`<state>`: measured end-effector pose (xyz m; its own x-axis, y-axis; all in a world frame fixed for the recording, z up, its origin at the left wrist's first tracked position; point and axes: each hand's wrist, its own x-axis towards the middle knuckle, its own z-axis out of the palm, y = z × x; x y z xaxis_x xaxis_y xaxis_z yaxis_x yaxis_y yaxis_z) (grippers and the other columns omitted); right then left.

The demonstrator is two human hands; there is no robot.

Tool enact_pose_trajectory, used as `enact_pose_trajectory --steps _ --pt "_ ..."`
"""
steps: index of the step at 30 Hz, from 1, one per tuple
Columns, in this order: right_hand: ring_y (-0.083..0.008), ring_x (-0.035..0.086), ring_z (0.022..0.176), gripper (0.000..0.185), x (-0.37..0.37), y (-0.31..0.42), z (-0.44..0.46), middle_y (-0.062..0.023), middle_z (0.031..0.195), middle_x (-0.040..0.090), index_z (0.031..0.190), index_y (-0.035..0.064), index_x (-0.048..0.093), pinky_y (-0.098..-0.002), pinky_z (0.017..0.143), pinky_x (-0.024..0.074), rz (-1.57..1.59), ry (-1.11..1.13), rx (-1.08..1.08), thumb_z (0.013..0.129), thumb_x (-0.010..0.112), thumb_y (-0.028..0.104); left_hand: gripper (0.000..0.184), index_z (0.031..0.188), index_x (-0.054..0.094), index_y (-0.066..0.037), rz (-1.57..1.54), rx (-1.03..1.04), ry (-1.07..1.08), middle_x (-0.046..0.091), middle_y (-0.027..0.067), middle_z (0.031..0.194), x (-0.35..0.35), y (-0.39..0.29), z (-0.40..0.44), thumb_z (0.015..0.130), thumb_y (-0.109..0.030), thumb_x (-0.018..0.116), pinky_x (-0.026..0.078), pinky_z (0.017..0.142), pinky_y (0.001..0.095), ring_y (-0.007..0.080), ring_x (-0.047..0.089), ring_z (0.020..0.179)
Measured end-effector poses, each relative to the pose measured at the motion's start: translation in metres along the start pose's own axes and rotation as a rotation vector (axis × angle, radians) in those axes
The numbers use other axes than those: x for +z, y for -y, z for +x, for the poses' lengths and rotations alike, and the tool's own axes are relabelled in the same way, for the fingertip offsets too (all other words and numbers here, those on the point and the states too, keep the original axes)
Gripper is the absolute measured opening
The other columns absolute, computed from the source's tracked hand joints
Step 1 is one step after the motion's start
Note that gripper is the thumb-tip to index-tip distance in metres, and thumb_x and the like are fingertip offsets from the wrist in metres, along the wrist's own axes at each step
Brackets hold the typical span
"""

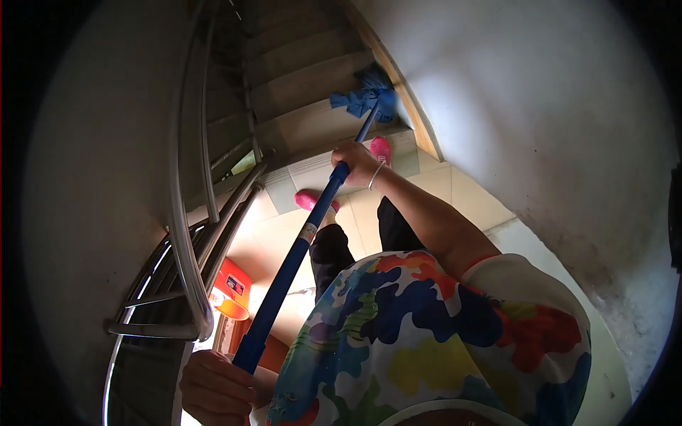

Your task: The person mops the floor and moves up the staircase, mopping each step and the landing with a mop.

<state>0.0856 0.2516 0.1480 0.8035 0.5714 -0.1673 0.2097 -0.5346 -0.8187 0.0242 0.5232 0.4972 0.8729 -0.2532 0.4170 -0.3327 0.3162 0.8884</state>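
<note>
A long blue mop [288, 273] runs diagonally from the lower left up to the stairs. My left hand [217, 387] is closed around the handle's near end, low in the view. Farther up, my right hand [357, 163] grips the shaft just past a blue collar; a pale bracelet circles that wrist. The blue cloth mop head [366, 99] lies on a lower stair, against the wooden skirting board [412, 106] on the right. Its strips are spread out over the tread.
Steps [305, 82] rise ahead into shadow. A metal railing [186, 234] stands on the left, with an orange-red container [232, 287] beyond it. A white wall [526, 99] closes the right side. My pink shoes [380, 149] are on the tiled landing [362, 220].
</note>
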Motion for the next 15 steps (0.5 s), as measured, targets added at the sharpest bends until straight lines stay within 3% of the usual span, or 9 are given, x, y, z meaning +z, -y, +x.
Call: enact_pose_trajectory --steps 4,6,10,12,13,14,15 --pt "-0.0292 0.055 0.073 0.015 0.018 0.013 -0.004 -0.0061 0.067 0.055 0.062 0.0112 0.052 -0.0379 0.066 0.0438 0.003 -0.209 0.001 0.059 0.065 0.007 0.023 0.053 0.054 -0.017 -0.018 -0.029 -0.013 0.056 -0.0048 0.052 -0.017 -0.002 0.001 0.071 -0.020 0.069 0.048 0.045 0.0188 0.0064 0.060 0.050" --pt "-0.0305 0.056 0.073 0.014 0.030 0.021 -0.008 -0.0066 0.067 0.057 0.062 0.0115 0.054 -0.0401 0.069 0.0446 0.039 -0.276 0.033 0.061 0.068 0.012 0.024 0.054 0.055 -0.016 -0.152 -0.012 0.324 0.058 -0.0035 0.055 -0.033 -0.002 0.012 0.073 -0.021 0.069 0.049 0.046 0.0194 0.0073 0.061 0.051" --pt "-0.0307 0.056 0.070 0.016 0.075 0.054 -0.008 -0.0071 0.066 0.056 0.063 0.0112 0.053 -0.0405 0.066 0.0434 0.076 -0.252 0.023 0.059 0.068 0.013 0.028 0.054 0.052 -0.015 -0.150 -0.072 0.430 0.054 -0.0043 0.053 -0.054 -0.031 0.013 0.079 -0.023 0.061 0.048 0.053 0.0202 0.0087 0.057 0.049" --pt "-0.0317 0.056 0.071 0.014 0.101 0.075 0.002 -0.0078 0.068 0.058 0.065 0.0118 0.054 -0.0417 0.065 0.0435 0.132 -0.138 -0.014 0.058 0.066 0.014 0.015 0.062 0.053 -0.006 -0.011 -0.122 0.251 0.049 0.0018 0.054 -0.059 -0.063 0.013 0.065 -0.015 0.065 0.049 0.047 0.0287 0.0155 0.052 0.046" --pt "-0.0321 0.056 0.071 0.014 0.111 0.084 0.015 -0.0081 0.068 0.058 0.066 0.0120 0.055 -0.0420 0.065 0.0437 0.121 -0.134 -0.027 0.058 0.066 0.015 0.014 0.060 0.053 -0.009 0.252 -0.300 0.194 0.048 0.0010 0.052 -0.061 -0.088 0.010 0.067 -0.016 0.062 0.049 0.047 0.0283 0.0133 0.051 0.044" --pt "-0.0325 0.057 0.072 0.015 0.123 0.094 0.023 -0.0085 0.069 0.059 0.067 0.0122 0.055 -0.0424 0.065 0.0438 0.114 -0.128 -0.034 0.058 0.066 0.015 0.014 0.060 0.053 -0.009 0.252 -0.306 0.192 0.048 0.0010 0.052 -0.070 -0.123 -0.006 0.067 -0.016 0.062 0.049 0.047 0.0283 0.0133 0.051 0.044" --pt "-0.0328 0.057 0.072 0.014 0.132 0.107 0.028 -0.0087 0.069 0.059 0.068 0.0124 0.056 -0.0427 0.066 0.0441 0.143 -0.082 -0.015 0.058 0.066 0.015 0.012 0.060 0.053 -0.010 0.476 -0.629 0.159 0.048 0.0019 0.053 -0.086 -0.163 -0.025 0.069 -0.016 0.059 0.048 0.047 0.0281 0.0130 0.050 0.044"
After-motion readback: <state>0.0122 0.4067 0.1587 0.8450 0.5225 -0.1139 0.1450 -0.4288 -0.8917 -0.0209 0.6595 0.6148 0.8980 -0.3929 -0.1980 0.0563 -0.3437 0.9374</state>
